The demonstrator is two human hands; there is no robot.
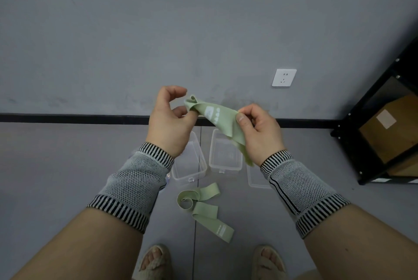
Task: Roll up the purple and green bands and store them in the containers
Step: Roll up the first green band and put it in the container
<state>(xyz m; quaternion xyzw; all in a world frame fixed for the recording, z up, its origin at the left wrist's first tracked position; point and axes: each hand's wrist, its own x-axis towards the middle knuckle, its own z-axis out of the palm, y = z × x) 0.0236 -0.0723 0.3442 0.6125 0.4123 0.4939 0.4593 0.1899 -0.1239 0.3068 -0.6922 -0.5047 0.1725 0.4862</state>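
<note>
Seen from above by a standing person, a green band (222,119) is held in the air between both hands, above the floor (67,166). Its long axis runs left to right, sloping down toward the right, where a loose tail hangs past the right wrist. The left hand (169,119) pinches the crumpled, partly curled left end between thumb and fingertips, the other fingers loosely bent. The right hand (257,130) pinches the band further along, thumb on top. The rolling would likely begin from the left end, so the left hand is the nearer one to the start of the roll. Count: two green bands, one held and a second green band (203,208) lying loosely looped on the floor below; two clear open containers (224,166) side by side beyond it; and one flat clear lid (255,180) to their right. No purple band can be made out.
</note>
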